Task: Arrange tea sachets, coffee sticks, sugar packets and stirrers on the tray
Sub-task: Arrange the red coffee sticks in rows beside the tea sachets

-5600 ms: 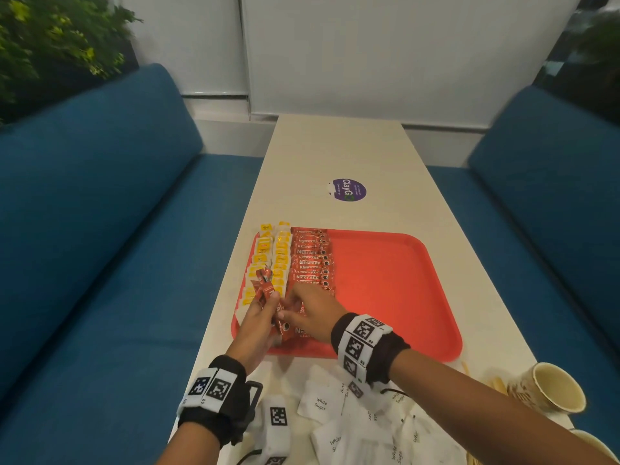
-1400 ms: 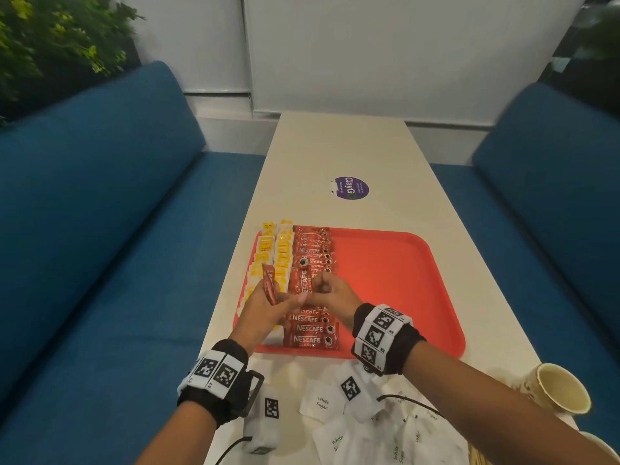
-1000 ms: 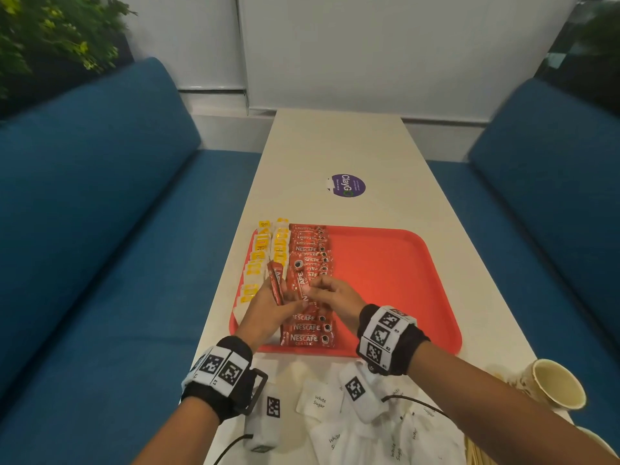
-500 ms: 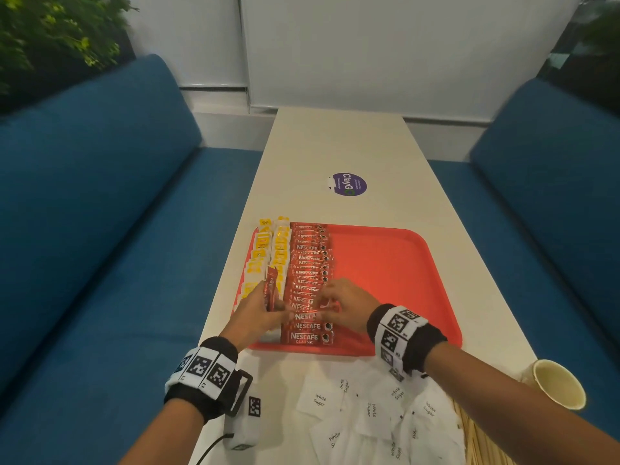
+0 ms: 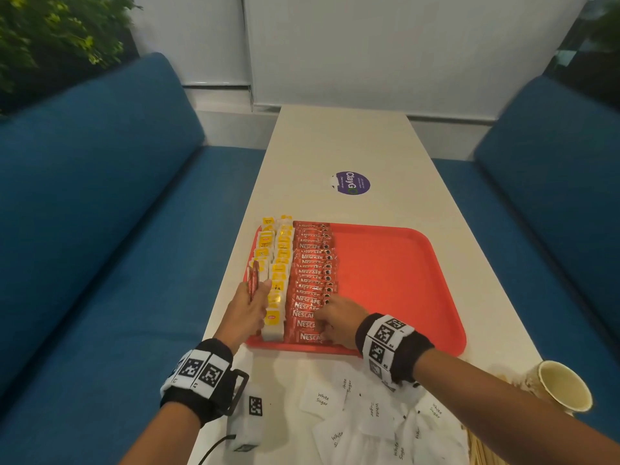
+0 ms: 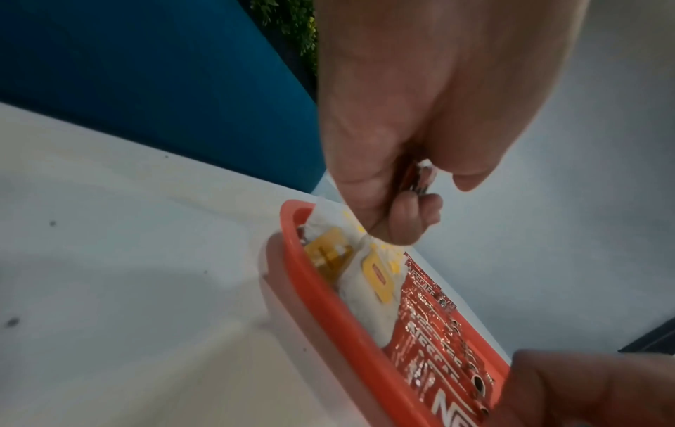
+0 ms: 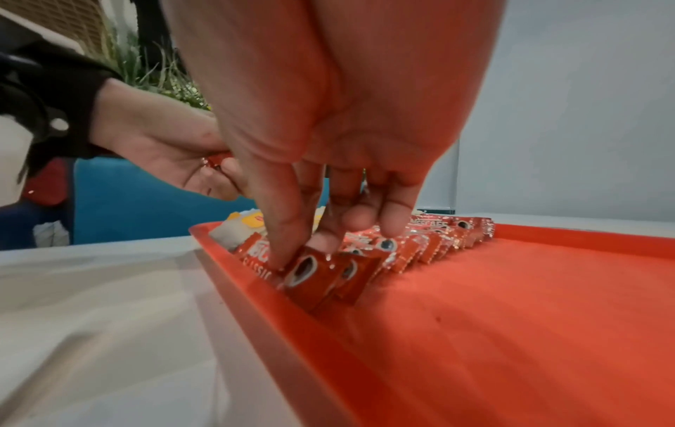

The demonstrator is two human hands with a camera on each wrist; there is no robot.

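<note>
A: I've got my right hand (image 5: 339, 318) down at the near end of the coffee sticks (image 5: 310, 280), fingertips (image 7: 288, 254) pressing the nearest sticks at the tray (image 5: 396, 273) rim. Fingers extended, nothing gripped.

B: And the left?

A: My left hand (image 5: 246, 312) pinches 2 or so spare coffee sticks (image 5: 253, 280), standing nearly upright above the tray's left edge, over the tea sachets (image 5: 278, 263).

B: How do I finish this row cleanly?

A: I'd say keep the fingertips flat and nudge each stick snug against its neighbour, overlapping evenly, without shoving sideways into the tea. Light pressure; the foil probably slides.

B: Which way do the sticks lie?

A: Each stick's long axis runs left to right across the tray, logo reading from my side, cup picture at the right end. The column itself runs away from me, between the 2 tea columns and the bare red floor.

B: What's left?

A: The sugar packets (image 5: 369, 411) lie loose on the table (image 5: 352, 142) near me, stirrers (image 5: 483, 448) at the bottom right corner, off the tray.
</note>
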